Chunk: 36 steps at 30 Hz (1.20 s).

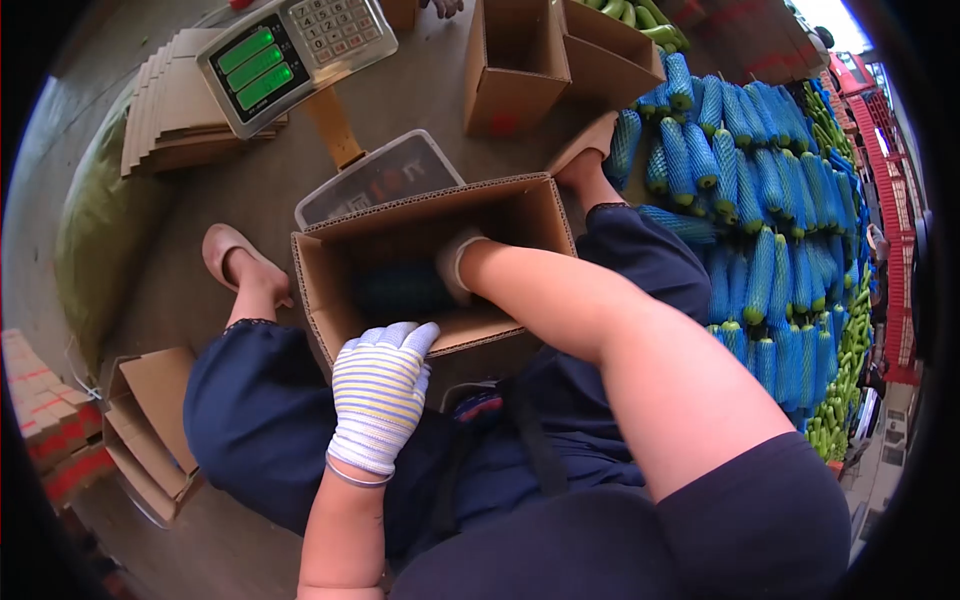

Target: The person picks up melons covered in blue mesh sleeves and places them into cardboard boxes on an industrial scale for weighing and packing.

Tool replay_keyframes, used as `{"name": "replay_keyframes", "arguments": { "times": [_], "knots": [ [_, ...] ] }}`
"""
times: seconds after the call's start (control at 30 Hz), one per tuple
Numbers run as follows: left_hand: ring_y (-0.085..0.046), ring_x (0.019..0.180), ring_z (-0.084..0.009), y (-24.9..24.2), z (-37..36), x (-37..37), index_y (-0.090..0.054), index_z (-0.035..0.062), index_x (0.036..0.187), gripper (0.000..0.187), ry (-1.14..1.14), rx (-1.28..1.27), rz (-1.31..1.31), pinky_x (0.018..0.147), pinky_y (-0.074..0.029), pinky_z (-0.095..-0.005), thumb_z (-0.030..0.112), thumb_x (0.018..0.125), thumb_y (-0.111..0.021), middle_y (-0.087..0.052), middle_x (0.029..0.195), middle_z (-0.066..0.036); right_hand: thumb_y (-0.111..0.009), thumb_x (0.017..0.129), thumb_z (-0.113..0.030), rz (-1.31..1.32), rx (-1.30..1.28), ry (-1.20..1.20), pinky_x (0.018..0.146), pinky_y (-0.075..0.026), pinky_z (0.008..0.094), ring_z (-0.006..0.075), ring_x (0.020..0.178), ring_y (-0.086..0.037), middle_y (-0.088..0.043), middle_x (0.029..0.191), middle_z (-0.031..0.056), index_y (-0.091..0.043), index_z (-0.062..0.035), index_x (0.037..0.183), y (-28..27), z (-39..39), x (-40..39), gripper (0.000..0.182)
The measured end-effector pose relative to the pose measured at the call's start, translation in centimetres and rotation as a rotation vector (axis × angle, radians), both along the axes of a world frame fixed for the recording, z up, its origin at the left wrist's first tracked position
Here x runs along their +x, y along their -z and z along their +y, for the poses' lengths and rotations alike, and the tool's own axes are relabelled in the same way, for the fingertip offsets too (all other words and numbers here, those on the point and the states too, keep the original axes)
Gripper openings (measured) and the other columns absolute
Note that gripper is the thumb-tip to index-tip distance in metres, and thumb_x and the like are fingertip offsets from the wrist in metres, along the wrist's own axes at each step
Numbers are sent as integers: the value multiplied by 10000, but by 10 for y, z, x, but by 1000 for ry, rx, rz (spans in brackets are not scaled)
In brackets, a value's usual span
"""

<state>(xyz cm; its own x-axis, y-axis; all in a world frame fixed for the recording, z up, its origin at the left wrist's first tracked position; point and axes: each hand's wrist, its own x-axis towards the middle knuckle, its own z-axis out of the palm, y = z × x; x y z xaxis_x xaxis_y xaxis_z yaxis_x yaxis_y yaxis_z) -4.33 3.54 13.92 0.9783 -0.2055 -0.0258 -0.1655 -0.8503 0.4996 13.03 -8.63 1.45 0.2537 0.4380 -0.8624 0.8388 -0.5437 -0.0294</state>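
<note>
An open cardboard box (430, 211) stands between my legs, with a dark bluish item (400, 287) lying in its shadowed inside. My left hand (382, 392), in a striped glove, rests at the box's near edge with its fingers bent over the rim. My right hand (456, 265), gloved too, reaches down into the box; its fingers are hidden in shadow, so what it holds cannot be seen. Just beyond the box is a scale platform (385, 178), joined by a post to a scale display (262, 72) with lit green digits.
Green vegetables in blue netting (765, 180) are piled at the right. More open boxes (515, 85) stand at the top. Flattened cardboard (180, 100) is stacked at upper left, and another open box (150, 430) is at lower left. Part of another person's hand (445, 8) shows at the top.
</note>
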Motion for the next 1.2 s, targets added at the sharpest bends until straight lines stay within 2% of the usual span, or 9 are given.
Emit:
{"name": "replay_keyframes", "arguments": {
  "times": [0.13, 0.23, 0.33, 0.53, 0.67, 0.73, 1.0, 1.1, 1.2],
  "knots": [
    [-620, 1025, -343, -5, -1, 1, -642, 80, 1192, 423, -28, -55, -5, 903, -482, -435, 92, 774, -707, -674, 1110, -134, -730, 815, -433, 141, 456, 478, 986, -489, 410, 352, 1140, -639, -676, 1177, 234, -594, 4, 1318, -119, -42, 14, 680],
    [-590, 1068, -362, -10, -3, 2, -625, 67, 1209, 448, -18, -18, -44, 956, -448, -458, 138, 780, -733, -641, 1155, -153, -698, 929, -303, 497, 1240, 1001, 983, -465, 280, 151, 1097, -623, -695, 1169, 120, -601, 23, 1303, -182, -131, 15, 505],
    [-543, 1167, -392, -27, -11, 8, -619, 65, 1238, 478, 7, 28, -41, 1036, -399, -483, 149, 782, -736, -605, 1248, -173, -647, 970, -258, 250, 1623, 1403, 929, -483, 259, 122, 1001, -644, -711, 1063, 100, -661, 25, 1211, -180, -234, 2, 372],
    [-522, 1243, -388, -51, -35, 18, -611, 47, 1276, 474, 120, 9, 35, 1091, -381, -458, 160, 829, -720, -597, 1293, -188, -634, 969, -255, -430, 1585, 2008, 821, -491, 310, 142, 854, -635, -708, 912, 86, -649, 4, 859, -46, -420, -26, 281],
    [-662, 1081, -312, -47, -49, 36, -653, 0, 1232, 281, 96, -129, 8, 964, -502, -372, 101, 977, -593, -692, 1173, -168, -644, 894, -251, -799, 1019, 1687, 993, -478, 389, 294, 1149, -619, -655, 1203, 183, -586, -25, 1269, 33, -465, -23, 441],
    [-601, 1184, -304, -39, -47, 43, -510, -13, 1398, 410, 90, -35, 91, 1023, -452, -361, 167, 1030, -524, -582, 1365, -183, -646, 856, -287, -855, 732, 1439, 1054, -442, 425, 356, 1246, -553, -580, 1310, 226, -512, -33, 1366, 39, -459, -8, 585],
    [-596, 1183, -287, -32, -54, 68, -434, -15, 1460, 491, -183, -8, 397, 1036, -442, -355, 227, 1038, -510, -526, 1433, -189, -640, 826, -310, -1081, 229, 689, 1072, -417, 401, 324, 1265, -557, -582, 1355, 173, -592, -51, 1284, 93, -444, 81, 528],
    [-590, 1191, -285, -29, -57, 80, -463, -21, 1438, 473, -186, 47, 371, 1038, -442, -356, 226, 1038, -511, -540, 1419, -190, -665, 788, -395, -227, 134, 1275, 1009, -473, 416, 309, 1170, -642, -625, 1321, 192, -701, -67, 1212, 55, -429, 143, 537],
    [-579, 1206, -302, -30, -67, 93, -503, -29, 1403, 447, -215, 72, 347, 1045, -437, -369, 225, 1036, -514, -562, 1390, -196, -684, 791, -457, -543, 338, 1600, 992, -499, 430, 320, 1163, -642, -619, 1315, 197, -421, -27, 1472, 81, -416, 194, 847]
  ]
}}
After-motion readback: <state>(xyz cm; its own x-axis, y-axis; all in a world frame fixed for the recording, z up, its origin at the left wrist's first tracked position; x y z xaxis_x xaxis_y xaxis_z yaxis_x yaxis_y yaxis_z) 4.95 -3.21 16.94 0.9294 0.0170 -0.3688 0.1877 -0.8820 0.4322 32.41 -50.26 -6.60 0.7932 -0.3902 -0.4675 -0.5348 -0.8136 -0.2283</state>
